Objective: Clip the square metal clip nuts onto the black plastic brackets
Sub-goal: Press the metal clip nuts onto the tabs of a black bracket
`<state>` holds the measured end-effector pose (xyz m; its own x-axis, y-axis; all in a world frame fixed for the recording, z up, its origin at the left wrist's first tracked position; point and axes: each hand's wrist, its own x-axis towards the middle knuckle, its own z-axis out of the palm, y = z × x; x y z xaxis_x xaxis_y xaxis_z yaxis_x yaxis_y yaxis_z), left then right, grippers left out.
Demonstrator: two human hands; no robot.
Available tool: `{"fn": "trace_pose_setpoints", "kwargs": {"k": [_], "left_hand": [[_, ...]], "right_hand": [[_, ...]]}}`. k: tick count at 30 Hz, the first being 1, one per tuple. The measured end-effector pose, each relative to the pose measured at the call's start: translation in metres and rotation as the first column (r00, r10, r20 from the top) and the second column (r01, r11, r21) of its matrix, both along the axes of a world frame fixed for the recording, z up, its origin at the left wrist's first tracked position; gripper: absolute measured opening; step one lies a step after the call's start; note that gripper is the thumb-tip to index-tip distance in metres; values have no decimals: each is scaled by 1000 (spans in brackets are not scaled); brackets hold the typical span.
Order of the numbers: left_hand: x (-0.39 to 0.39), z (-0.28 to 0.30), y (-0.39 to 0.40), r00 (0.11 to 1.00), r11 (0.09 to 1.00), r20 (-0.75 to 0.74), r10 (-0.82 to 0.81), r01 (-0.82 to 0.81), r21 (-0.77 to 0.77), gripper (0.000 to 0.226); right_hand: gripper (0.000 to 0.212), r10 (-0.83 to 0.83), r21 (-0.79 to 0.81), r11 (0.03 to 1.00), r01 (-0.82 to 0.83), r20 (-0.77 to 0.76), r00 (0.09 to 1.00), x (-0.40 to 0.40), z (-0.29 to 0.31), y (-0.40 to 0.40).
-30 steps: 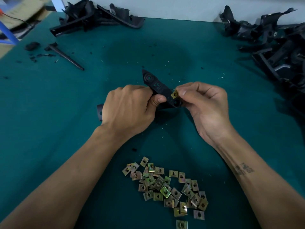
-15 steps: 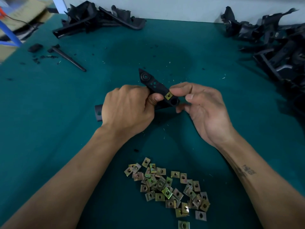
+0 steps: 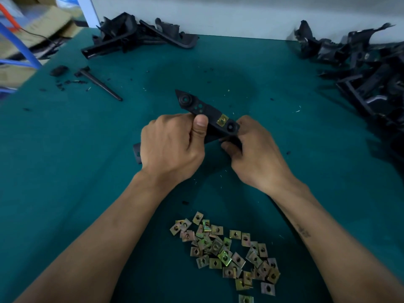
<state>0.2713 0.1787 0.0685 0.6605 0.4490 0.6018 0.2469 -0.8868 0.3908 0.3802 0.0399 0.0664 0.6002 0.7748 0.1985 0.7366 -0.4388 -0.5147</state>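
Both hands hold one black plastic bracket above the middle of the green table. My left hand grips its middle, thumb on top. My right hand holds the bracket's right end from below, fingers curled under it. A square brass-coloured clip nut sits clipped on the bracket near that end. A pile of several loose clip nuts lies on the table between my forearms.
Black plastic brackets are heaped at the back left and along the right side. A thin black stick and black scraps lie at the left. Cardboard and a blue frame stand beyond the table's left edge.
My right hand let go of the clip nut, which now stays on the bracket, and moved down under the bracket's right end. The left hand kept its grip.
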Motion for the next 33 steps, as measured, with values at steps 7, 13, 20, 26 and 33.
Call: {"fn": "trace_pose_setpoints", "kwargs": {"k": [7, 13, 20, 26, 33], "left_hand": [[0, 0, -2, 947, 953, -126, -297, 302, 26, 46], [0, 1, -5, 910, 926, -210, -358, 375, 46, 49], [0, 2, -4, 907, 928, -219, -359, 373, 23, 51], [0, 1, -3, 892, 916, -231, -389, 402, 11, 52], [0, 0, -5, 912, 923, -177, -370, 382, 44, 47]], "right_hand": [[28, -17, 259, 963, 72, -209, 978, 8, -1, -7], [31, 161, 555, 771, 312, -644, 748, 19, -3, -12], [29, 359, 607, 694, 387, -758, 545, 14, 6, -14], [20, 321, 586, 741, 328, -738, 593, 12, 8, -17], [11, 427, 622, 714, 321, -750, 505, 11, 6, -23]]}}
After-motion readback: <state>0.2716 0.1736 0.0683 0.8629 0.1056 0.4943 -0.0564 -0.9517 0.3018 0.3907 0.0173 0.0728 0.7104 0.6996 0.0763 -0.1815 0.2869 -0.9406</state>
